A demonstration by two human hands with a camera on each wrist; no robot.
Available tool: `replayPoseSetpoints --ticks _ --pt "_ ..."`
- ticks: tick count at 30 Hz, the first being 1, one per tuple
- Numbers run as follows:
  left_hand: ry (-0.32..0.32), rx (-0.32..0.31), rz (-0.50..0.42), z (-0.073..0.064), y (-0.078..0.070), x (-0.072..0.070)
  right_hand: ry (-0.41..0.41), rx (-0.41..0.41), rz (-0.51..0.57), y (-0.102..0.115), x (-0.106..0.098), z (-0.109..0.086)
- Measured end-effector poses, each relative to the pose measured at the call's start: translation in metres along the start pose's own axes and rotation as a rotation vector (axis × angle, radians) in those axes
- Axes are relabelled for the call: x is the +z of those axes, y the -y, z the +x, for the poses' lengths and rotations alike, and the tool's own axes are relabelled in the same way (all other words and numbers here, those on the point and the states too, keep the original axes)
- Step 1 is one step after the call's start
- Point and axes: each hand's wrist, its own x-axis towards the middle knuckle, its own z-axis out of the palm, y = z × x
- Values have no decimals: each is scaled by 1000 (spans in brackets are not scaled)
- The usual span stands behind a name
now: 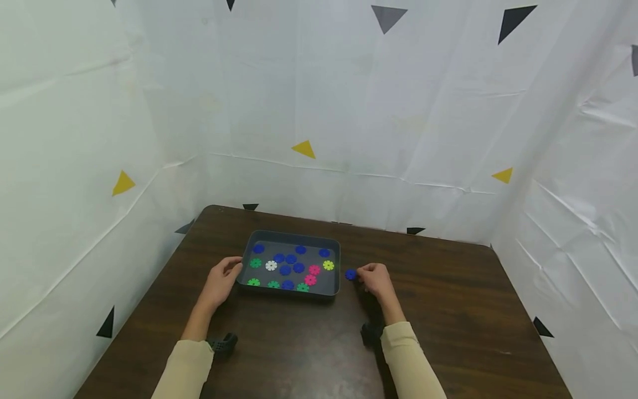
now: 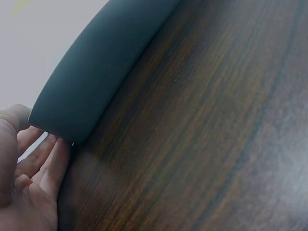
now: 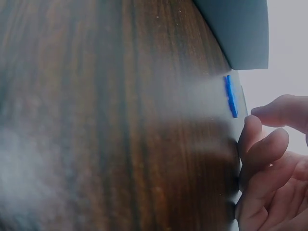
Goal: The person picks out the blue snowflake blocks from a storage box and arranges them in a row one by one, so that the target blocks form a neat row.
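Note:
A dark grey tray (image 1: 336,266) stands on the table, with several slotted flower-shaped plastic discs in blue, green, white, pink and yellow-green inside it. My left hand (image 1: 222,280) holds the tray's left side; the left wrist view has the thumb at the rim and the fingers along the lower wall. Just right of the tray, my right hand (image 1: 376,279) pinches a blue disc (image 1: 351,274) at its edge between thumb and fingertips. In the right wrist view that blue disc (image 3: 231,96) appears edge-on, low over the tabletop. A thin pale line beside it is unclear.
Dark wooden table (image 1: 448,293) extends around the tray and under both forearms. White sheeting (image 1: 349,100) with triangle marks rises behind and along both sides. Black bands (image 1: 222,343) sit at the wrists.

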Motion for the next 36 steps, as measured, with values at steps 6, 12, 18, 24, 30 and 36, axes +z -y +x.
replayPoseSetpoints --ticks 6,12,18,24,30,36 --pt "14 8 -2 -3 1 -1 -47 -20 14 -6 4 -1" --pt "13 0 6 -3 5 -4 -51 -34 63 -8 9 -8" --pt "7 3 -5 1 3 -1 -39 -116 86 -2 8 -17" --pt "18 17 -15 0 4 -2 -41 -260 83 11 16 -26" --pt "18 8 -14 -4 6 -6 46 -415 81 24 29 -29" --pt "28 4 -33 0 4 0 66 -475 67 32 35 -29"
